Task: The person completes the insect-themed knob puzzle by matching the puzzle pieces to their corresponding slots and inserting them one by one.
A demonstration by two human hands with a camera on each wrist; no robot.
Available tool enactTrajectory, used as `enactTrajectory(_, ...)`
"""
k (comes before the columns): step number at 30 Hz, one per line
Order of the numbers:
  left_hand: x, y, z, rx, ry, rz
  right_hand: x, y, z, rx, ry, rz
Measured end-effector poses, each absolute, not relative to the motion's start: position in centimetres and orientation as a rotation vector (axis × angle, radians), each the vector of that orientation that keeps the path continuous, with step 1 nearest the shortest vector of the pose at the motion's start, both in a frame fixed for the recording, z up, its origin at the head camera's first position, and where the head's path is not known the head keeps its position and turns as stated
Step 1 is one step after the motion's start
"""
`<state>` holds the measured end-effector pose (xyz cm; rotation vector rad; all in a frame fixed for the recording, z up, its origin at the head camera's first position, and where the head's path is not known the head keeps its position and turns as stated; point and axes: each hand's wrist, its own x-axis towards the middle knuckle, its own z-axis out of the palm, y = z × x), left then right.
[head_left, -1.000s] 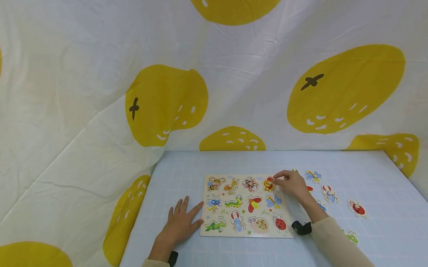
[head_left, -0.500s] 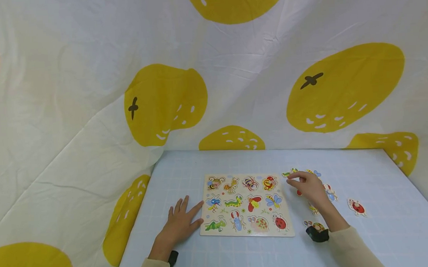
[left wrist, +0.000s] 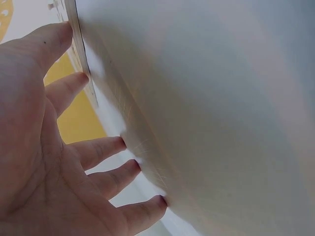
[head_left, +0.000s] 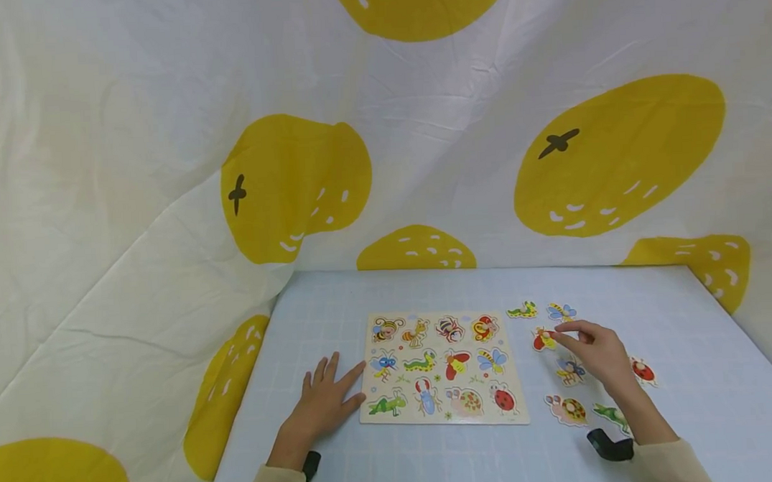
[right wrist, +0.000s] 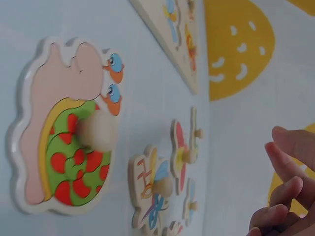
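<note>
A wooden insect puzzle board point(head_left: 444, 419) lies flat on the light blue table point(head_left: 427, 289), with a picture in every row. My left hand point(head_left: 325, 400) rests flat beside the board's left edge, fingers spread, the index finger touching the edge; the left wrist view shows the left hand point(left wrist: 74, 147) spread next to the board edge point(left wrist: 81, 59). My right hand point(head_left: 593, 348) hovers over the loose pieces right of the board. It holds nothing, and its index finger points at a red insect piece point(head_left: 541, 339). In the right wrist view the right hand's fingers point(right wrist: 288, 162) are clear of the pieces.
Loose pegged pieces lie right of the board: a caterpillar point(head_left: 522, 310), a butterfly point(head_left: 561, 311), a bee point(head_left: 569, 370), a snail point(head_left: 566, 408) point(right wrist: 69, 142), a grasshopper point(head_left: 610, 415) and a ladybird point(head_left: 642, 371). A white cloth with yellow fruit prints point(head_left: 293, 187) hangs behind and to the left.
My right hand left the board's top right corner and moved right and toward me, over the loose pieces. The left hand has stayed put.
</note>
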<state>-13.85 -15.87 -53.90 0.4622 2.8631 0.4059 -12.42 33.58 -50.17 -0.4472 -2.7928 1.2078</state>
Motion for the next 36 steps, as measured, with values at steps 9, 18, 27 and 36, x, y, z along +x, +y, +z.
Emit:
enactTrajectory(9,-13.9,-16.0,-54.1,0.473,2.875,0.412,-10.7,35.0,-52.8,-0.577,-2.796,1.233)
enactTrajectory(18,-13.8,-15.9,-53.9,0.474,2.879,0.427,-9.7,36.0,-54.5,-0.646,-2.801,1.241)
enactTrajectory(27,-13.7,-15.9,-53.9,0.463,2.877,0.430,-9.6,36.6,-54.6,-0.674,-2.865,1.284)
enactTrajectory(36,-13.7,-15.9,-53.9,0.455,2.870,0.442,-9.7,36.8,-55.0,-0.646,-2.904,1.230)
